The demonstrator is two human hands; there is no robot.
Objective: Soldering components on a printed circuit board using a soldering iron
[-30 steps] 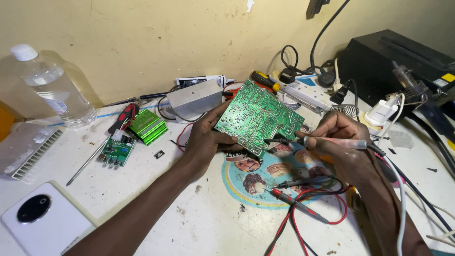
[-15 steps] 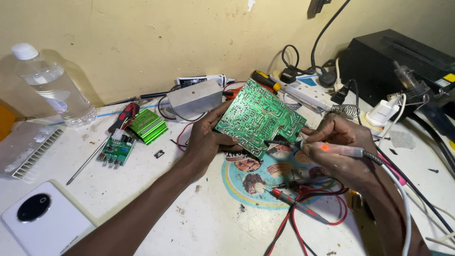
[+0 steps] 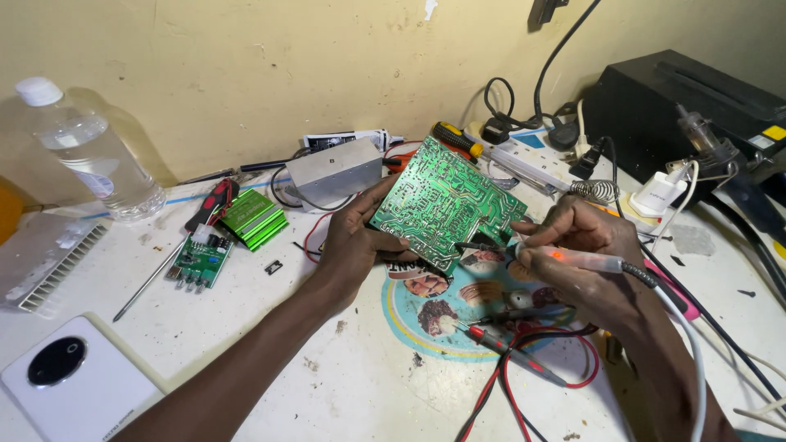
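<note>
Left hand (image 3: 354, 245) is clamped on the lower left edge of a green circuit board (image 3: 446, 201), holding it tilted above the white table (image 3: 270, 360), solder side facing up. Right hand (image 3: 583, 250) is closed around a soldering iron (image 3: 573, 259) — its dark tip rests at the board's lower right edge. Beneath lies a round printed mat (image 3: 458, 315); red and black test leads (image 3: 524, 368) lie across it. Further left — a small green module (image 3: 201, 260) and a clear plastic bottle (image 3: 86, 151).

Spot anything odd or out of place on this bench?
Mostly clutter: red probe leads tangle across the table beside the right hand, crumbs of debris lie near the left hand. The circuit board looks intact.
</note>
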